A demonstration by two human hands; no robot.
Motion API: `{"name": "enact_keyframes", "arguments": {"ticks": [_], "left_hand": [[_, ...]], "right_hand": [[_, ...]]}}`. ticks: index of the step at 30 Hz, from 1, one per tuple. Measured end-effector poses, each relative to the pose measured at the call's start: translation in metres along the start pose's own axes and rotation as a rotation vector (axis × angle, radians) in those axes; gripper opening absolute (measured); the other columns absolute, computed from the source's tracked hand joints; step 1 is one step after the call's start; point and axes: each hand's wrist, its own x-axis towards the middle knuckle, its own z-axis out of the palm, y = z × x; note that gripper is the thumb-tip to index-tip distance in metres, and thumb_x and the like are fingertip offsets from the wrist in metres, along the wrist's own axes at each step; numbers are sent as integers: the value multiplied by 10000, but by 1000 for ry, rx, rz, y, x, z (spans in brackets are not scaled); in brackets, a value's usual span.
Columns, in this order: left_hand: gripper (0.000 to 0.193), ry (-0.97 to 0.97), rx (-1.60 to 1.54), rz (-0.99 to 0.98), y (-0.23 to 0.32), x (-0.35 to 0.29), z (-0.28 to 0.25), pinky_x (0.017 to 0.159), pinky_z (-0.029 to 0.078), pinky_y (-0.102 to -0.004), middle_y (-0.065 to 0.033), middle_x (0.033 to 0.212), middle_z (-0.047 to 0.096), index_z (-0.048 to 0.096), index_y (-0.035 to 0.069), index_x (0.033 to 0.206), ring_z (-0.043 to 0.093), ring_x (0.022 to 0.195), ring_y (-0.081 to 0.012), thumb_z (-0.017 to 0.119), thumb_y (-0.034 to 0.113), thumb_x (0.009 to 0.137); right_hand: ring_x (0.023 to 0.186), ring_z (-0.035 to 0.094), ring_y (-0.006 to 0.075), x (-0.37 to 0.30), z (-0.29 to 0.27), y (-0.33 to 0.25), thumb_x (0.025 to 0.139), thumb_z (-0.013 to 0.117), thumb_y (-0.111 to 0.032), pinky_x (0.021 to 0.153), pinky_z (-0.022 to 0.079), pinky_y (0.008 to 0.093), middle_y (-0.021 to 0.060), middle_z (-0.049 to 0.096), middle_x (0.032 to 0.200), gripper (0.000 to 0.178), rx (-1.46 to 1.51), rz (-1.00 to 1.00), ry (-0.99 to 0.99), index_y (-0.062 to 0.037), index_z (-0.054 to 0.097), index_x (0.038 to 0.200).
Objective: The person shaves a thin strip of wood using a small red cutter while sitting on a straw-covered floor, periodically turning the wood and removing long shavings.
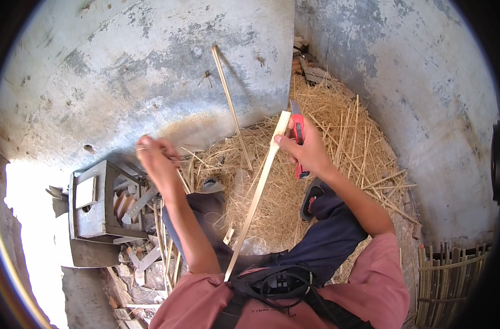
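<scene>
Clasping knife (299, 130) and strip (256, 198), right grip (310, 147) hangs clear of walls (403, 82); left grip (158, 158) unclear

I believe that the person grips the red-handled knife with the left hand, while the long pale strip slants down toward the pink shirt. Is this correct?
Not quite: the head view shows the red-handled knife in the right hand, not the left hand. The long pale strip does slant down toward the pink shirt.
</scene>
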Motion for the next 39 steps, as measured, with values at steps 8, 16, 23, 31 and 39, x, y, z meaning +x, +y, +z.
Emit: {"name": "enact_keyframes", "arguments": {"ticks": [8,16,23,31,39], "left_hand": [[214,489,-169,184,-46,79,-40,402,387,-261,-76,824,503,327,90,1035,467,521,-141,302,248,1178],[777,-999,1235,-144,-174,63,-43,1127,483,-453,-271,1572,518,483,6,1571,587,1387,-387,612,558,1039],[357,-1041,423,-104,-12,1,-54,860,565,-330,-123,1062,789,731,43,1291,733,1006,-187,763,216,980],[367,-1578,217,559,138,-39,-126,774,566,-309,-71,929,777,710,55,1301,728,905,-146,783,148,953],[341,-1475,295,665,139,-60,-122,781,567,-311,-74,950,762,704,49,1284,718,921,-149,768,152,965]], "right_hand": [[509,534,67,23,-32,26,959,784,-135,432,418,244,60,689,907,358,20,158,73,-58,495,1157],[516,532,65,24,-36,25,960,780,-134,438,412,246,66,703,908,349,-5,131,63,-58,497,1150],[520,532,60,22,-37,23,964,783,-148,437,418,244,58,698,909,337,-27,122,63,-53,513,1142],[515,530,60,23,-29,14,973,777,-160,439,424,244,52,690,899,320,-52,122,37,-46,524,1133],[541,515,56,22,-27,11,978,788,-195,474,417,242,4,629,829,333,-57,143,34,-85,506,1116]]}}
